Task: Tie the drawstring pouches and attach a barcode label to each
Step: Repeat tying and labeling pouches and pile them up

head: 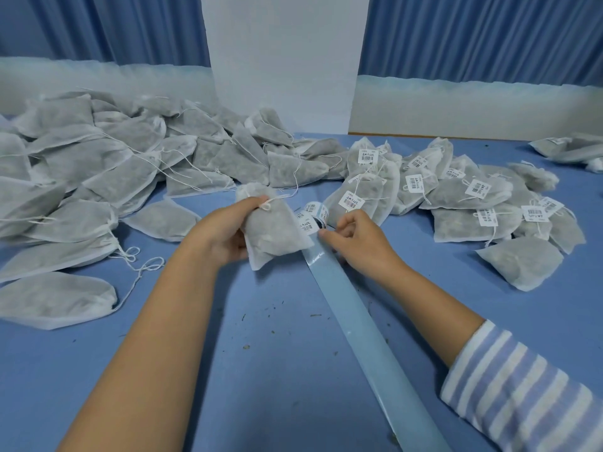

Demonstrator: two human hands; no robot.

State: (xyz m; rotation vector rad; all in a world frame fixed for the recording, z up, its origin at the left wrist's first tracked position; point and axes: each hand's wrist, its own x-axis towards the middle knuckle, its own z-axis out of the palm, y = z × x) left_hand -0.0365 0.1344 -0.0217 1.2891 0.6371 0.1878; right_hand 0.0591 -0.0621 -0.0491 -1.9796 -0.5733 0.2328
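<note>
My left hand (228, 230) grips a tied white drawstring pouch (274, 230) by its neck, holding it just above the blue table (228, 353). The pouch has a knotted string at the top and bears no label. Just right of it lies a roll of barcode labels (313, 216). My right hand (355, 239) has its fingers curled at the roll's edge, pinching at a label where the backing strip (359, 337) begins. That bare strip runs from the roll toward the near right edge.
A big heap of unlabelled pouches (98, 177) with loose strings fills the left and back. Several labelled pouches (456, 190) lie piled on the right. A white panel (284, 60) and blue curtains stand behind. Small crumbs dot the tabletop.
</note>
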